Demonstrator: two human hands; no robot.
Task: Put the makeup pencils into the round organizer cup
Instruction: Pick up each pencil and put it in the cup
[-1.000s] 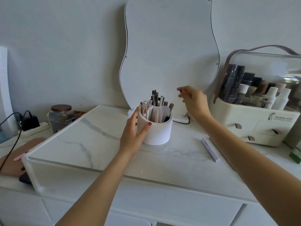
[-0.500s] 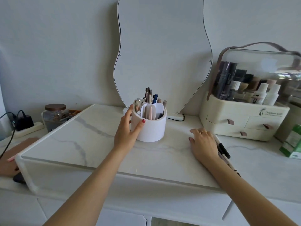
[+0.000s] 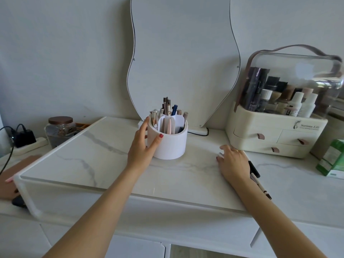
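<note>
Since half a second ago hardly anything shifted: the right hand (image 3: 233, 162) stays flat on the marble riser (image 3: 93, 155) on the desk (image 3: 297, 192), and the left hand (image 3: 142, 146) keeps its hold on the round organizer cup (image 3: 168, 141). A second back that right hand was up in the air by the cup, so it has dropped down to the right.

Left grip: thumb and fingers wrapped round the cup's left side, clamped on it. Right grip: fingers spread and laid flat, holding nothing I can make out, though something pale shows just at the fingertips and it's too blurry to call.

Two loose pencils peek out from behind the right wrist, a black pen (image 3: 253, 169) and a thin pale pencil (image 3: 260, 187), both partly hidden by the hand, lying at the riser's right edge. The cup sits mid-riser in front of the wavy mirror (image 3: 182, 58), and is stuffed with sticks; exact count is hard, roughly ten. One cosmetics case (image 3: 279, 135) stands on the right, its far side cut off. One jar (image 3: 60, 130) sits on the left.
</note>
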